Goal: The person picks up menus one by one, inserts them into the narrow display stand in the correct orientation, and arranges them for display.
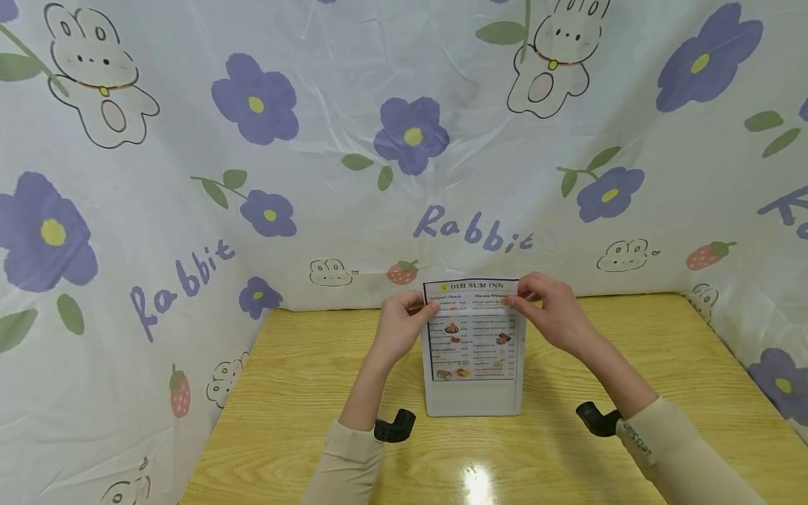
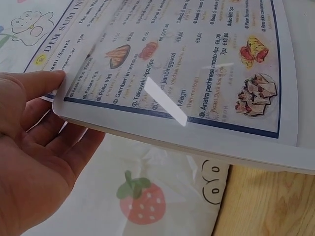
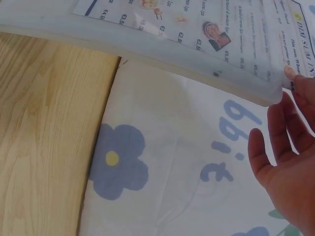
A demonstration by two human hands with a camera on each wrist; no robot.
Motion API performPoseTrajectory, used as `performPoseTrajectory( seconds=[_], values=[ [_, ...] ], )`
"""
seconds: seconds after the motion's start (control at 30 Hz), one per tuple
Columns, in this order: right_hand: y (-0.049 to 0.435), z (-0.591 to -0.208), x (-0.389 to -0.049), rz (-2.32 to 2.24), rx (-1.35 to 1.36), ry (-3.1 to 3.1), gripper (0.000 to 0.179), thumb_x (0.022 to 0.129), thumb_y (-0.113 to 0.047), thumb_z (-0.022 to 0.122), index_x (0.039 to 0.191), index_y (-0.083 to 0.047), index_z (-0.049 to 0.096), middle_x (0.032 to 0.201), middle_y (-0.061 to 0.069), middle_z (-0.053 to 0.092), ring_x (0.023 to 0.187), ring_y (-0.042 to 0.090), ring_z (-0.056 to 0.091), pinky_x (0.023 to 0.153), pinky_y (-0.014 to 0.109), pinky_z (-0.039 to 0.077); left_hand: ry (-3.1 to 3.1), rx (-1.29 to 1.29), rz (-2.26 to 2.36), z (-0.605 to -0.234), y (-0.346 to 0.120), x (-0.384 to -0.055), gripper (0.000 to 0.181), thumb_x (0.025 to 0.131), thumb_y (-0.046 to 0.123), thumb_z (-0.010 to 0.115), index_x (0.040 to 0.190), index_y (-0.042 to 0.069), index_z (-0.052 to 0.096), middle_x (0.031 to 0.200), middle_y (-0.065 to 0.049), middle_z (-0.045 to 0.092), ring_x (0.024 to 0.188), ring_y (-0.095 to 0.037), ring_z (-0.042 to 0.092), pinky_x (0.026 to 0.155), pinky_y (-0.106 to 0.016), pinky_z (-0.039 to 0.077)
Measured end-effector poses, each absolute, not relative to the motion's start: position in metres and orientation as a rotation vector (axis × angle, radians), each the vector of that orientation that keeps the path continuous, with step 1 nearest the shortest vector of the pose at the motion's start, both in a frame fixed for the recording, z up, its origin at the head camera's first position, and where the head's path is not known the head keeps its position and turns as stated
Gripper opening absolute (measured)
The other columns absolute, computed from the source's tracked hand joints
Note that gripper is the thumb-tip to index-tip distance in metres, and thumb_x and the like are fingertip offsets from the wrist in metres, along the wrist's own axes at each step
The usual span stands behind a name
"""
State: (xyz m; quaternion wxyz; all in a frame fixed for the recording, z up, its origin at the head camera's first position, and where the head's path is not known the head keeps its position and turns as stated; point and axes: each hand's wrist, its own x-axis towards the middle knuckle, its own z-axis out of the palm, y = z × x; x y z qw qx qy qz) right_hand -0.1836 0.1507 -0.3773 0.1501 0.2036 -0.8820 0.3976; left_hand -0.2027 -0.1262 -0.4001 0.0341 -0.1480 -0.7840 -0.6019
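A printed menu sheet (image 1: pixel 472 337), headed DIM SUM INN, sits partly inside a clear upright sign holder (image 1: pixel 473 400) on the table. Its top strip sticks out above the holder's upper edge, while a bare band of holder shows below the sheet. My left hand (image 1: pixel 402 326) pinches the sheet's upper left edge, thumb in front. In the left wrist view, fingers (image 2: pixel 81 147) pass behind the holder's corner. On the other side my right hand (image 1: pixel 549 308) pinches the sheet's upper right corner. The right wrist view shows the thumb on the paper beside the holder's corner (image 3: pixel 275 96).
The holder stands on a light wooden table (image 1: pixel 315 393). A white cloth (image 1: pixel 341 196) printed with purple flowers, rabbits and strawberries hangs behind and along the sides. Black wrist mounts (image 1: pixel 395 426) sit at both sleeves.
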Motion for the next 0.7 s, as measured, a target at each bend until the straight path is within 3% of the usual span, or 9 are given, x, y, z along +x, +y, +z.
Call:
performPoseTrajectory(
  seconds=[0.43,0.7],
  values=[
    [0.153,-0.385,-0.182,1.134,0.582,-2.552,0.014,0.099,-0.009,0.070,0.086,-0.011,0.064,0.095,0.001,0.065,0.089,0.023,0.064,0.079,0.044,0.054,-2.375,-0.453,-1.879,-0.399,-0.126,-0.204,0.016,0.098,0.013,0.071,0.108,0.001,0.074,0.104,-0.011,0.074,0.095,-0.025,0.071,0.084,-0.039,0.059],
    [0.153,-0.389,-0.181,1.124,0.577,-2.573,0.013,0.099,-0.008,0.070,0.087,-0.010,0.066,0.095,0.002,0.064,0.090,0.022,0.063,0.082,0.047,0.053,-2.341,-0.475,-1.898,-0.392,-0.125,-0.204,0.016,0.099,0.017,0.071,0.107,0.004,0.074,0.100,-0.009,0.071,0.087,-0.023,0.070,0.077,-0.036,0.059]
  ],
)
